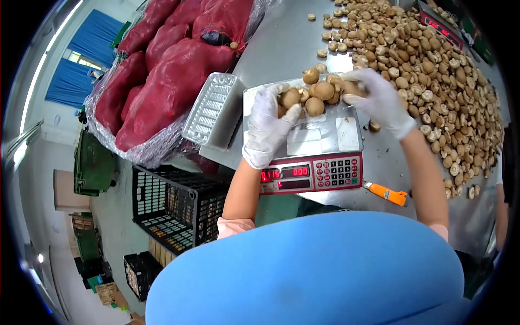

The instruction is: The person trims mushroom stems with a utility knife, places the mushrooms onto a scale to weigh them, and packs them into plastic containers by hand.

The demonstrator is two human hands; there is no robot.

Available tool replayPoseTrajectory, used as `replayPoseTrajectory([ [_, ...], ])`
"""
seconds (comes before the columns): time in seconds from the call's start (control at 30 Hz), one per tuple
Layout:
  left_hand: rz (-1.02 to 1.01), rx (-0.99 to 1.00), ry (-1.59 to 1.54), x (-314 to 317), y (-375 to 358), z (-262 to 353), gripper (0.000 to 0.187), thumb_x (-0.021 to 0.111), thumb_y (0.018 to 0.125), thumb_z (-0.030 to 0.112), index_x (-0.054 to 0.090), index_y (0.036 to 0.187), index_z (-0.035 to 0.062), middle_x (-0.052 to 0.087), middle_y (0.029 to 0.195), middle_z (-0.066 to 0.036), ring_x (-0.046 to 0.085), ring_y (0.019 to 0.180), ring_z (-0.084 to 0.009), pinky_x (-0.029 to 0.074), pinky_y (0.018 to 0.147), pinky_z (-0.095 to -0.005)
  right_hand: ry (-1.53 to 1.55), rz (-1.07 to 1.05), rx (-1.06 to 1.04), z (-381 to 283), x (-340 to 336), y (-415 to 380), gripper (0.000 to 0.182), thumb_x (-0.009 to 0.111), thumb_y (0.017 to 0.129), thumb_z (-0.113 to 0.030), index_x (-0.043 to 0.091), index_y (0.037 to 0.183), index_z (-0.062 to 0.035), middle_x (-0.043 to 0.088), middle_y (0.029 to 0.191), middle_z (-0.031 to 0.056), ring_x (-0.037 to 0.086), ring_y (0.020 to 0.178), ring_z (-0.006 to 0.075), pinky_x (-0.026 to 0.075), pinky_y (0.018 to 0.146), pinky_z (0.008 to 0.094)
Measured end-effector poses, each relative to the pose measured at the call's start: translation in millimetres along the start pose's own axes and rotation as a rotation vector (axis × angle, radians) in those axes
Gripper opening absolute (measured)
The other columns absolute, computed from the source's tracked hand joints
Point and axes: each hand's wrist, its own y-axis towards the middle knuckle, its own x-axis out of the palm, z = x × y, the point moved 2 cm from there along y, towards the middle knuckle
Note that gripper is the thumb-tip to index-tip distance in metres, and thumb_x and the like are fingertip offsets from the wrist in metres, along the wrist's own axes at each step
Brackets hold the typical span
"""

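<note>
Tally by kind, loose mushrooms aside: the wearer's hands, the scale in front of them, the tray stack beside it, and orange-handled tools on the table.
Left hand and right hand, both gloved: 2
Scale: 1
Tray stack: 1
Orange-handled tool: 1
Total: 5

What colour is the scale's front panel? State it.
The scale's front panel is red, seen best in the head view.

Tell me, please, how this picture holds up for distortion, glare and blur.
All in the head view: strong fisheye curvature with black corners; the far-left lamp blown out to white; a soft sheen on the metal table, glints on the clear tray; red display digits glowing; the right hand slightly soft, possibly from motion.
</note>
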Motion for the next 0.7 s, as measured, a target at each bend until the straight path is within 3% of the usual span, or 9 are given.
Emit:
replayPoseTrajectory([
  [0.1, 0.171, 0.068, 0.043, 2.9, 12.4, -31.1, 0.045, 0.08, 0.077, 0.011, 0.062, 0.117, 0.0023, 0.061, 0.109, -0.015, 0.061, 0.102, -0.033, 0.05, 0.091, -0.0415, -0.071, 0.029, -0.17, -11.3, 35.9, 44.6, 0.039, 0.074, 0.087, -0.016, 0.065, 0.124, -0.0058, 0.066, 0.115, 0.011, 0.065, 0.102, 0.0222, 0.053, 0.093, 0.0317],
  [0.13, 0.199, 0.045, -0.03, 3.8, 14.5, -37.4, 0.044, 0.077, 0.081, 0.007, 0.061, 0.121, -0.0002, 0.061, 0.108, -0.013, 0.063, 0.099, -0.0221, 0.052, 0.088, -0.0341, -0.126, 0.045, -0.184, -14.4, 47.0, 57.0, 0.037, 0.074, 0.088, -0.015, 0.066, 0.122, -0.0054, 0.066, 0.113, 0.0114, 0.066, 0.102, 0.0232, 0.053, 0.094, 0.0318],
  [0.2, -0.003, 0.011, 0.009, 5.3, 20.4, -47.6, 0.04, 0.076, 0.081, 0.01, 0.061, 0.116, 0.0002, 0.06, 0.107, -0.019, 0.063, 0.095, -0.0352, 0.052, 0.083, -0.0435, -0.185, 0.037, -0.124, -10.7, 75.0, 71.0, 0.032, 0.069, 0.092, -0.021, 0.066, 0.118, -0.0044, 0.065, 0.107, 0.0113, 0.064, 0.099, 0.0247, 0.054, 0.09, 0.0343],
  [0.23, -0.266, -0.116, -0.08, 4.6, 25.1, -35.9, 0.04, 0.072, 0.087, 0.016, 0.058, 0.12, -0.0017, 0.06, 0.108, -0.021, 0.061, 0.099, -0.0368, 0.05, 0.088, -0.0441, -0.418, -0.031, -0.123, -14.2, 87.0, 73.6, 0.032, 0.063, 0.094, -0.03, 0.067, 0.114, -0.0064, 0.065, 0.108, 0.0124, 0.064, 0.099, 0.0288, 0.053, 0.091, 0.0389],
  [0.27, -0.264, 0.13, 0.075, 6.7, 21.5, -37.8, 0.049, 0.066, 0.094, 0.024, 0.054, 0.132, -0.0034, 0.059, 0.119, -0.025, 0.058, 0.113, -0.0394, 0.046, 0.099, -0.0419, -0.649, -0.099, -0.12, -18.2, 98.0, 72.5, 0.036, 0.057, 0.096, -0.039, 0.068, 0.111, -0.0085, 0.066, 0.108, 0.0136, 0.063, 0.099, 0.033, 0.052, 0.091, 0.0436],
  [0.43, -0.318, -0.05, -0.126, -12.0, 12.1, -44.6, 0.06, 0.059, 0.101, 0.025, 0.039, 0.15, -0.0027, 0.049, 0.145, -0.025, 0.047, 0.137, -0.0346, 0.035, 0.115, -0.0372, -0.363, 0.065, -0.104, -13.3, 83.8, 70.2, 0.05, 0.047, 0.101, -0.05, 0.069, 0.12, -0.0098, 0.068, 0.113, 0.015, 0.063, 0.112, 0.0302, 0.048, 0.099, 0.042],
  [0.6, -0.312, -0.107, -0.312, -23.9, 8.9, -57.1, 0.054, 0.059, 0.1, 0.015, 0.043, 0.15, 0.0013, 0.048, 0.146, -0.016, 0.047, 0.134, -0.0265, 0.034, 0.115, -0.0367, -0.079, 0.062, -0.035, -20.1, 42.2, 53.3, 0.031, 0.067, 0.093, -0.03, 0.07, 0.116, -0.0091, 0.069, 0.106, 0.0115, 0.065, 0.1, 0.026, 0.051, 0.092, 0.0359],
  [0.67, -0.329, -0.118, -0.442, -20.9, 5.4, -69.6, 0.055, 0.057, 0.1, 0.009, 0.04, 0.151, 0.0013, 0.047, 0.147, -0.015, 0.044, 0.138, -0.0242, 0.033, 0.116, -0.0352, -0.12, 0.1, -0.32, -14.6, 47.1, 44.1, 0.027, 0.073, 0.087, -0.023, 0.072, 0.11, -0.0099, 0.07, 0.104, 0.0094, 0.066, 0.098, 0.026, 0.053, 0.089, 0.0373],
  [0.7, -0.349, -0.158, -0.463, -22.3, 6.2, -66.8, 0.056, 0.055, 0.099, 0.003, 0.038, 0.153, 0.0013, 0.046, 0.148, -0.014, 0.042, 0.14, -0.0229, 0.031, 0.118, -0.0345, -0.109, 0.086, -0.324, -17.5, 53.1, 42.0, 0.023, 0.075, 0.083, -0.019, 0.073, 0.104, -0.0103, 0.071, 0.102, 0.0083, 0.066, 0.099, 0.027, 0.053, 0.088, 0.0388],
])
